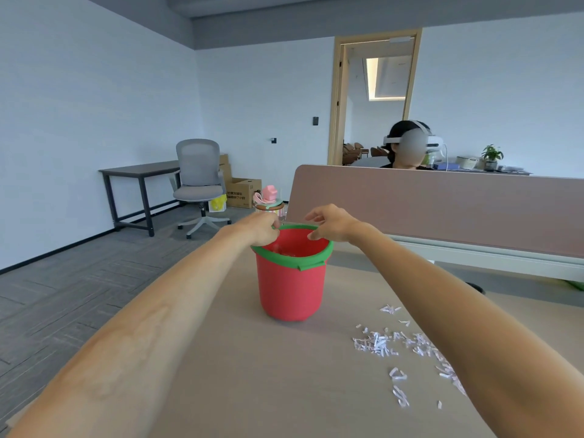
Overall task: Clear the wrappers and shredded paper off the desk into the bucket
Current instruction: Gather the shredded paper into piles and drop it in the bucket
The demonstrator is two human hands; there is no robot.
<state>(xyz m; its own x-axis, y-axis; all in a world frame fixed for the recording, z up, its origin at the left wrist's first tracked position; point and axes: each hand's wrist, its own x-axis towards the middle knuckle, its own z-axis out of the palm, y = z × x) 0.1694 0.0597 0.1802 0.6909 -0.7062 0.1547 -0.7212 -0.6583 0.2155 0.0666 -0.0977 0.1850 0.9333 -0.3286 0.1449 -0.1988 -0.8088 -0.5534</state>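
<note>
A red bucket (290, 289) with a green rim stands upright in the middle of the desk (252, 374); some bits lie inside it. Both hands hover over its mouth. My left hand (260, 227) is at the rim's left side, fingers curled, and whether it holds anything is hidden. My right hand (328, 224) is above the rim's right side, fingers spread and empty. Shredded paper (407, 349) lies scattered on the desk to the right of the bucket, partly under my right forearm.
A pink bottle (268, 199) stands behind the bucket at the desk's far edge. A brown partition (442, 207) rises along the back right, with a person wearing a headset behind it. A grey chair (199, 181), a side table and boxes are on the floor to the left.
</note>
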